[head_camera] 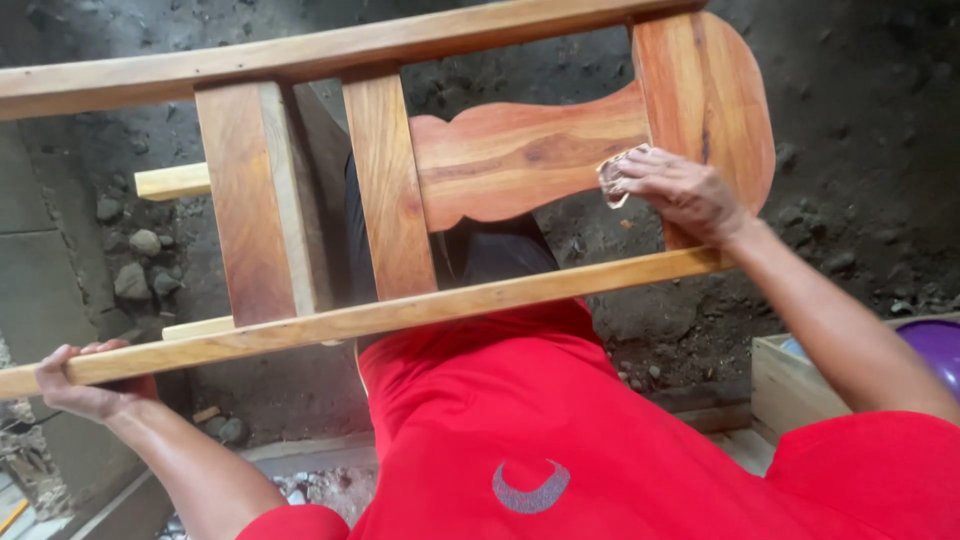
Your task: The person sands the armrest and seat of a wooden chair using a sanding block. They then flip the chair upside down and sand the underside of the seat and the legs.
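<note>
The left hand (pixel 82 385) is closed around the end of the lower rail of a wooden chair back (pixel 480 160), which lies across the person's lap between the two hands. The right hand (pixel 680 190) is partly closed, its fingers pressing a small piece of sandpaper (pixel 613 178) against the curved middle panel where it meets the rounded end piece. Below the right forearm sits a wooden box (pixel 795 385) with a purple ball (pixel 935 345) in it, on dark dirt ground (pixel 860 150).
</note>
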